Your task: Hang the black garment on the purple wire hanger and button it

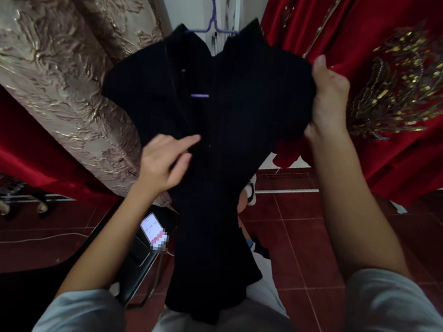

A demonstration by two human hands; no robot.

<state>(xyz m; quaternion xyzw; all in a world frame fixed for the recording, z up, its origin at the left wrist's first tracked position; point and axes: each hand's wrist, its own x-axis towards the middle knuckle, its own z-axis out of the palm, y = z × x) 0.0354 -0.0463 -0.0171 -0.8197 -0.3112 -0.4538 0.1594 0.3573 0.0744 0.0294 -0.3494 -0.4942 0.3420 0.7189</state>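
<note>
A black garment (223, 150) hangs in front of me on a purple hanger (211, 22), whose hook shows above the collar. My right hand (328, 101) is closed on the garment's right shoulder or sleeve, thumb on top, pulling the cloth outward. My left hand (165, 162) rests against the front of the garment near its middle seam, fingers curled with the index finger stretched toward the buttons. The lower part of the garment drapes down over my lap.
A beige embossed gold fabric (57, 54) hangs at left, over red cloth (2, 139). A red gown with gold sequins (410, 76) hangs at right. Dark red floor tiles (310, 236) lie below. A phone (153, 230) sits on a black stand beside my left arm.
</note>
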